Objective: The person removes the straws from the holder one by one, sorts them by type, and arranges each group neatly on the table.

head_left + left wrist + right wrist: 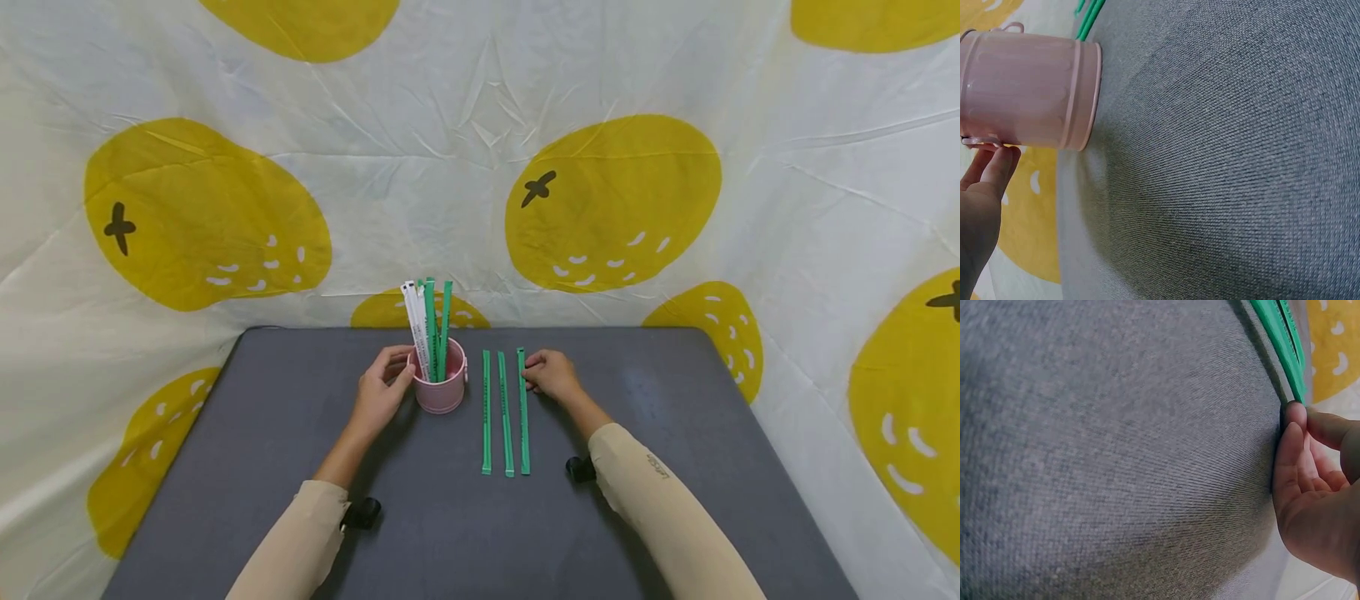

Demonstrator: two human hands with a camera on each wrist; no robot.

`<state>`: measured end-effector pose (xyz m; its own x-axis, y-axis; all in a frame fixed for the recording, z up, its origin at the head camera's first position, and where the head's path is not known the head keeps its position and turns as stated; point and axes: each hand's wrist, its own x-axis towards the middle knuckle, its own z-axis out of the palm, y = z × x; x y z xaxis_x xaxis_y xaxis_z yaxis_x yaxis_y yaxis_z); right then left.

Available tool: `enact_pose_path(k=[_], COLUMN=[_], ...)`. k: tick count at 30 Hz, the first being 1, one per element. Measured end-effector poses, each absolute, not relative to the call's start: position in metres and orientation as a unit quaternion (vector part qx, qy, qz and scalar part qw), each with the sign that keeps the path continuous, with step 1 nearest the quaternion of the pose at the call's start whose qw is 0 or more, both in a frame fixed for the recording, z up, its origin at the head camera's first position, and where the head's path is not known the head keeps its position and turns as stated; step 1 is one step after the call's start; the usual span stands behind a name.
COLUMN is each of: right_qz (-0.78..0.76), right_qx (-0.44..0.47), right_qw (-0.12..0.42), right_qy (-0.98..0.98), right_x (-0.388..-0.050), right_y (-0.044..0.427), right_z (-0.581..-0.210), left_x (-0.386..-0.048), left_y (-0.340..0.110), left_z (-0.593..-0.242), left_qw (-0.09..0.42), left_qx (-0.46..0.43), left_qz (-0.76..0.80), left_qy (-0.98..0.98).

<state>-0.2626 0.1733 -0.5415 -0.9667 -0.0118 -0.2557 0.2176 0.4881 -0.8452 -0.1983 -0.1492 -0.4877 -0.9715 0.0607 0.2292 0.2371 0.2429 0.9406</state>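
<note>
A small pink bucket [440, 396] stands on the table, holding several white wrapped straws [417, 333] and green wrapped straws [445, 329]. My left hand [380, 393] grips it from the left; in the left wrist view, fingers and thumb meet at its side handle [984, 141]. To its right, three green wrapped straws lie roughly parallel: the left one [487, 412], the middle one [506, 417] and the right one [523, 417]. With thumb and fingertips, my right hand [553, 375] pinches the right straw near its far end. The right wrist view shows those fingertips at the straw's edge [1288, 359].
Dark grey cloth covers the table [465, 542]. Behind it hangs a white curtain [427, 208] with large yellow fruit shapes. Both forearms, in beige sleeves [660, 508], reach in from the front edge, each with a small black camera [362, 514] at the wrist.
</note>
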Motion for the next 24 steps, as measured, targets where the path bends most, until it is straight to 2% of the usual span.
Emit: enact_pose_path(k=[11, 24], right_qz=[-0.466, -0.433], right_qx=[0.06, 0.041], right_qw=[0.118, 0.094], right_qy=[0.875, 0.896], right_x=[-0.2612, -0.2584], right_y=[0.1703, 0.1673], right_z=[-0.54, -0.5389], left_x=[-0.1999, -0.1979], left_y=[-0.1495, -0.1491], left_z=[-0.489, -0.4867], left_qw=[0.072, 0.068], left_qx=[-0.098, -0.103], left_qz=[-0.61, -0.616], left_qy=[-0.783, -0.778])
